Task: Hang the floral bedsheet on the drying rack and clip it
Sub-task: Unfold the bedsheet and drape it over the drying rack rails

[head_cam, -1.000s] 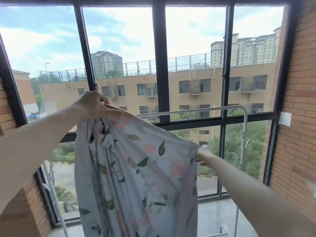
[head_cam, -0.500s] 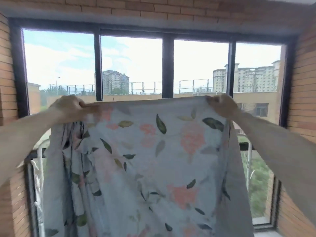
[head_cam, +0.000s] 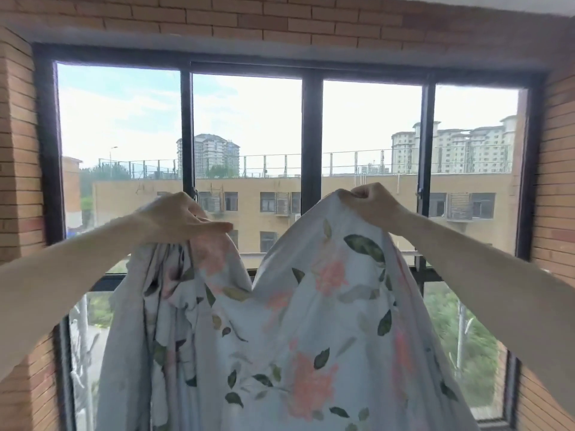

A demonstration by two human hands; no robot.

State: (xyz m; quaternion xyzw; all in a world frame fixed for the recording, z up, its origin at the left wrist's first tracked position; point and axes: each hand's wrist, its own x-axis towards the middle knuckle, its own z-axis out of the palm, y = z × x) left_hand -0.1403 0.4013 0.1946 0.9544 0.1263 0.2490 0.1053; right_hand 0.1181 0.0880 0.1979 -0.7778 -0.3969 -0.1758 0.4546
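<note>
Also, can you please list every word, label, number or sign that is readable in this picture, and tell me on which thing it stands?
None: no readable text anywhere.
Bedsheet: only printed flowers and leaves, no label showing.
Buildings outside the window: no sign or number can be made out.
Brick wall: bare.

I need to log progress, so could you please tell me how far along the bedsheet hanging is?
Done: nothing hung yet. In hand: left hand and right hand grip the floral bedsheet raised before the window, its top edge sagging between them. Left: draping it over the rack, then clipping; no clips visible.
</note>
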